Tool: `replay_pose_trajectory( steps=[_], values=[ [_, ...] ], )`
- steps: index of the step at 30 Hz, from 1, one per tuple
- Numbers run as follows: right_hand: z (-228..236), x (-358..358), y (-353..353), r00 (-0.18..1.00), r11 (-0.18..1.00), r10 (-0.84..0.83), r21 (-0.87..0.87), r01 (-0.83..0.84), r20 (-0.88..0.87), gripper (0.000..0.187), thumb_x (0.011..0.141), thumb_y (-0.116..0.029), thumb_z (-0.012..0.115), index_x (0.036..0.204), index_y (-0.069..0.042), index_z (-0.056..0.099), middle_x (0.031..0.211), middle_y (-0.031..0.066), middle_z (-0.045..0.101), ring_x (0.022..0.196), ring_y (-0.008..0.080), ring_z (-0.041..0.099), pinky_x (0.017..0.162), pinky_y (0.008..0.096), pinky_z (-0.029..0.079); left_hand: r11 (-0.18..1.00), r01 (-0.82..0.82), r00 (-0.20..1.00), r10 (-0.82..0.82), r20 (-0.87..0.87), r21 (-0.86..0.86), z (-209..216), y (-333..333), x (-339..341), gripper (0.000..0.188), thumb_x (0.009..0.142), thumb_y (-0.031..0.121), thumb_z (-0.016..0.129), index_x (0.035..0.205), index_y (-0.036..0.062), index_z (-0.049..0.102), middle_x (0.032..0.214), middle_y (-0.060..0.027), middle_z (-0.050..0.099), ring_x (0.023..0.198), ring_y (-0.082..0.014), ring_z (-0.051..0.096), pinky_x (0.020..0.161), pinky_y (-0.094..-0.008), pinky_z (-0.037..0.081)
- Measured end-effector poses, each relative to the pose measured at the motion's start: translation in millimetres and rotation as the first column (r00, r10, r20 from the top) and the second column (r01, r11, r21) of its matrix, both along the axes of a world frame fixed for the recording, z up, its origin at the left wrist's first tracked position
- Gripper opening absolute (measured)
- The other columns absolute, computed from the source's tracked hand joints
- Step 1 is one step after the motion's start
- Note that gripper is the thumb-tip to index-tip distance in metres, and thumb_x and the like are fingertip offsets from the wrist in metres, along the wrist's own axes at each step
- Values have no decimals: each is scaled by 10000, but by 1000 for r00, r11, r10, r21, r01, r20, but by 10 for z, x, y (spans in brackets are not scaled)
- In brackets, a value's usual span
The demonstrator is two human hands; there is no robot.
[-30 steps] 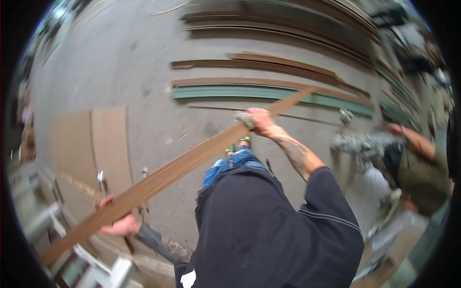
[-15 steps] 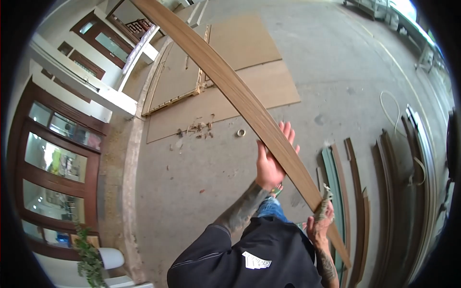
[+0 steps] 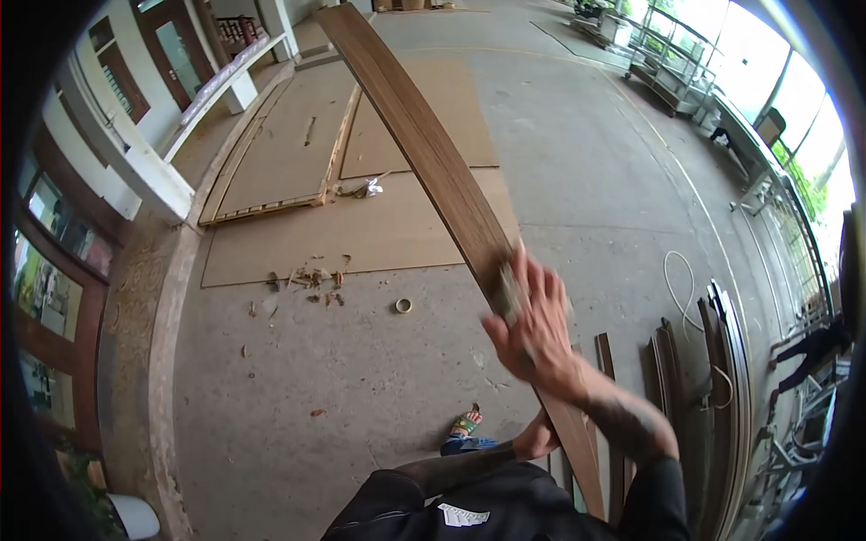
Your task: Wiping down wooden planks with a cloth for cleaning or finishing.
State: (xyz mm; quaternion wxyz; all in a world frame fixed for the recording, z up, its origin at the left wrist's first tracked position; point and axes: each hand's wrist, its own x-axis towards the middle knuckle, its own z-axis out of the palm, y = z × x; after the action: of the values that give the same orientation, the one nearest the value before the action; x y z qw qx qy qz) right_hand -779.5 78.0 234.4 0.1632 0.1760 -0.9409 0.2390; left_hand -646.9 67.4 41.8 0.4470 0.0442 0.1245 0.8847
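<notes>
A long brown wooden plank [image 3: 410, 122] slants from the upper left down to my body, its far end raised above the floor. My right hand [image 3: 544, 329] lies on its upper face, pressing a crumpled greyish rag [image 3: 511, 298] against the wood; the hand is slightly blurred. Lower down, my left hand [image 3: 536, 438] holds the plank's edge from the left, near my body. Its fingers are mostly hidden beneath the wood.
Flat brown boards [image 3: 361, 221] and a pallet-like panel [image 3: 271, 162] lie ahead. A tape roll [image 3: 403, 307] and dry scraps [image 3: 311, 279] are on the floor. Long strips [image 3: 663, 365] and a pale hose loop [image 3: 678, 279] lie right; metal racks [image 3: 677, 63] stand farther off.
My right hand with the rag has moved up along the plank, away from me. My left hand has shifted from the plank's middle toward my body. The view has turned somewhat right.
</notes>
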Motion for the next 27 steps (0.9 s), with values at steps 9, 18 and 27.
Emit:
replay_pose_trajectory(
  steps=[9,18,27],
  values=[
    [1324,-2295,-281,983,923,55,-384,17,175,417,981,-322,444,1152,55,490,794,225,680,795,390,686,673,489,541,971,188,925,-227,-305,-150,167,-52,124,686,1033,459,320,1557,72,107,1633,-58,89,1498,-208,111,1200,-415,145],
    [-1399,481,2283,749,785,-468,-168,596,469,341,998,-321,443,933,-29,606,828,138,647,800,267,617,699,372,498,999,28,986,-31,-165,-20,-5,-17,-80,609,948,477,379,1363,48,502,1212,-239,618,1137,-401,577,1076,-549,360],
    [-3727,5555,1934,183,-851,-498,-519,85,847,714,1004,-590,285,1139,11,645,949,111,712,871,224,678,819,381,552,970,14,998,-30,-62,-243,280,125,-163,476,992,388,363,1282,87,590,1140,-129,675,1150,-337,594,1101,-624,298]
  ],
)
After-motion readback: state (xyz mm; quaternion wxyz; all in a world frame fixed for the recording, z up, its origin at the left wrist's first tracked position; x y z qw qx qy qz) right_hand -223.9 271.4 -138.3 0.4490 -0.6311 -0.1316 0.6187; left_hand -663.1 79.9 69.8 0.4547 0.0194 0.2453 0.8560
